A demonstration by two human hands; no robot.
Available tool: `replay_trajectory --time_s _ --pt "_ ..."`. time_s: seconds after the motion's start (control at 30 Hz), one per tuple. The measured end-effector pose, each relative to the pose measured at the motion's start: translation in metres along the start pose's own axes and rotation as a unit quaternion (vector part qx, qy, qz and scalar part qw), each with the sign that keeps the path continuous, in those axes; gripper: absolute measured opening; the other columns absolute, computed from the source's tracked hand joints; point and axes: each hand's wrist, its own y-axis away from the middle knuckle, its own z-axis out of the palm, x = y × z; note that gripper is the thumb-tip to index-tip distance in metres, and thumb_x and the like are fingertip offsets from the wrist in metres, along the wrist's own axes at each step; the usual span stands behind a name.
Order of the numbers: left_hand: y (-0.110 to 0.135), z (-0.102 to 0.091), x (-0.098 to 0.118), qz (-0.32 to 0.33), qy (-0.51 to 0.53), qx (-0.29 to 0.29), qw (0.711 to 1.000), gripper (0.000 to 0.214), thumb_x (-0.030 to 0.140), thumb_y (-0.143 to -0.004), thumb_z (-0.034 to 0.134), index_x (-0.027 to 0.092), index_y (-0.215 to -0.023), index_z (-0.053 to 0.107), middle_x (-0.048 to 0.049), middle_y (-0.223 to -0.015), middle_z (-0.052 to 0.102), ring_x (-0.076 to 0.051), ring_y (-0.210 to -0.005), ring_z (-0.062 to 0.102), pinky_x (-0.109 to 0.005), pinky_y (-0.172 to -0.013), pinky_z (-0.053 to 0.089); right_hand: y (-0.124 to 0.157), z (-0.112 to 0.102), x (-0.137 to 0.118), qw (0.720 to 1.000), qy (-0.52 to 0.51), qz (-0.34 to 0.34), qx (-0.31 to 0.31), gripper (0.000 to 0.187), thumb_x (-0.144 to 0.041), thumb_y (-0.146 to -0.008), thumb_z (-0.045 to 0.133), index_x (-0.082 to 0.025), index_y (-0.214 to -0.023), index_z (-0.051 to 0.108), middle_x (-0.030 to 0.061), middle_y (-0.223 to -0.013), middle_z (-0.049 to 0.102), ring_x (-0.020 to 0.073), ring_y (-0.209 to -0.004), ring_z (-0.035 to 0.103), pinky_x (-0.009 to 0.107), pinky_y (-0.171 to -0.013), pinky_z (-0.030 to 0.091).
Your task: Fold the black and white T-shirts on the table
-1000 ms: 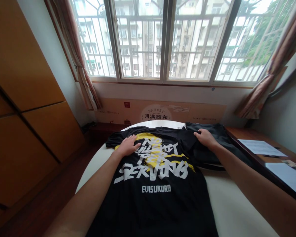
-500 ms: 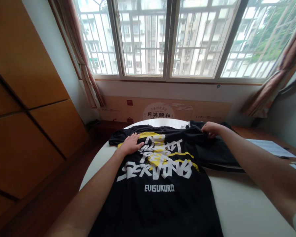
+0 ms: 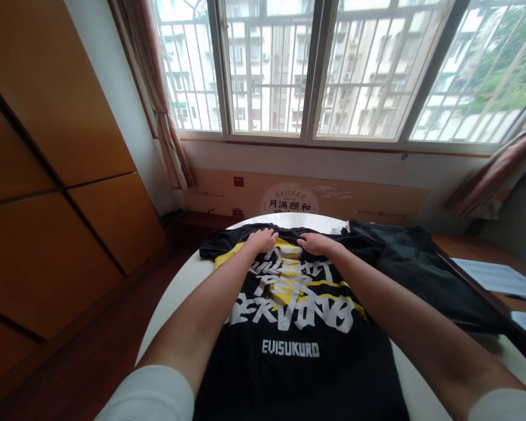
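Note:
A black T-shirt [image 3: 289,374] lies spread face up on a white round table [image 3: 175,304], its collar toward the window. White brushed lettering over yellow patches covers its chest. My left hand [image 3: 262,240] is at the left of the collar, its fingers bent and closed on the cloth. Opposite it, just right of the collar, my right hand [image 3: 318,243] pinches the fabric between thumb and fingers. A short gap separates the two hands. Both forearms reach across the shirt and cover parts of its sides.
Dark folded clothing [image 3: 421,275] lies right of the shirt, partly under its sleeve. Papers [image 3: 499,278] rest on a brown wooden surface at the right. A printed cardboard panel [image 3: 333,199] stands behind the table, below the barred window. Wooden cabinets [image 3: 48,234] line the left.
My right hand has left the right sleeve and moved left to the collar. My left hand has shifted up and right, its spread fingers now bent. The view has turned slightly left.

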Motion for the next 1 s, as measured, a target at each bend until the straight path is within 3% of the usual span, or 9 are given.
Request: replay_trajectory --time_s 0.1,0.3,0.47,0.57,0.67,0.8,0.9,1.0 --pt "-0.014 0.008 -0.002 -0.025 0.006 -0.005 1.0 0.063 0.051 -0.106 0.025 0.02 -0.157 0.047 -0.0173 -0.169 0.036 -0.039 -0.156 0.034 -0.06 -0.122 0.029 -0.013 0.013 0.004 0.999 -0.015 0.027 -0.019 0.063 -0.051 -0.109 0.036 -0.013 -0.157 0.051 0.0185 -0.16 0.052 0.0324 -0.147 0.048 0.041 -0.119 0.037" --pt "-0.028 0.016 -0.013 -0.063 0.018 0.015 0.998 0.072 0.054 -0.104 0.029 0.016 -0.165 0.032 -0.0177 -0.173 0.024 -0.038 -0.16 0.022 -0.059 -0.126 0.021 -0.026 0.024 0.024 0.992 -0.026 0.12 0.006 0.069 -0.055 -0.109 0.025 -0.02 -0.168 0.028 0.0178 -0.176 0.02 0.0402 -0.16 0.019 0.071 -0.123 0.016" --pt "-0.035 0.016 -0.021 -0.073 0.032 0.019 0.997 0.079 0.065 -0.102 0.027 0.02 -0.167 0.031 -0.0112 -0.176 0.02 -0.035 -0.162 0.016 -0.058 -0.129 0.012 -0.036 0.032 0.027 0.988 -0.035 0.15 0.03 0.076 -0.066 -0.106 0.024 -0.025 -0.171 0.021 0.0166 -0.178 0.01 0.0402 -0.163 0.006 0.073 -0.123 0.002" --pt "-0.042 0.014 -0.023 -0.085 0.045 0.022 0.995 0.072 0.057 -0.105 0.018 0.023 -0.166 0.034 -0.0083 -0.176 0.022 -0.033 -0.162 0.018 -0.057 -0.13 0.013 -0.042 0.03 0.03 0.986 -0.038 0.157 0.036 0.081 -0.072 -0.104 0.025 -0.026 -0.171 0.022 0.0172 -0.178 0.009 0.0391 -0.163 0.005 0.07 -0.124 0.002" --pt "-0.048 0.014 -0.024 -0.091 0.041 0.018 0.995 0.069 0.051 -0.104 0.025 0.022 -0.167 0.033 -0.0095 -0.176 0.022 -0.032 -0.162 0.018 -0.057 -0.13 0.013 -0.046 0.024 0.031 0.986 -0.037 0.161 0.034 0.08 -0.069 -0.104 0.026 -0.024 -0.17 0.023 0.0175 -0.178 0.009 0.0379 -0.163 0.006 0.069 -0.125 0.003" --pt "-0.05 0.017 -0.026 -0.077 0.03 0.026 0.996 0.078 0.063 -0.1 0.031 0.022 -0.167 0.031 -0.0117 -0.175 0.02 -0.035 -0.163 0.016 -0.059 -0.129 0.011 -0.045 0.023 0.01 0.989 -0.033 0.141 0.038 0.079 -0.057 -0.106 0.028 -0.014 -0.171 0.015 0.018 -0.178 0.004 0.0345 -0.164 0.003 0.066 -0.126 0.0" --pt "-0.048 0.019 -0.026 -0.071 0.019 0.029 0.997 0.084 0.069 -0.098 0.029 0.021 -0.168 0.028 -0.012 -0.176 0.019 -0.034 -0.163 0.015 -0.059 -0.129 0.01 -0.034 0.032 -0.019 0.996 -0.037 0.071 0.026 0.08 -0.06 -0.106 0.027 -0.015 -0.171 0.012 0.0126 -0.178 0.002 0.0297 -0.164 0.001 0.062 -0.128 -0.002" --pt "-0.047 0.019 -0.025 -0.076 0.012 0.021 0.997 0.085 0.068 -0.099 0.027 0.02 -0.169 0.025 -0.0119 -0.176 0.016 -0.033 -0.163 0.012 -0.058 -0.13 0.008 -0.009 0.044 -0.045 0.999 -0.032 0.002 0.019 0.083 -0.067 -0.105 0.027 -0.017 -0.171 0.017 0.0126 -0.178 0.006 0.0312 -0.164 0.002 0.065 -0.127 -0.003"
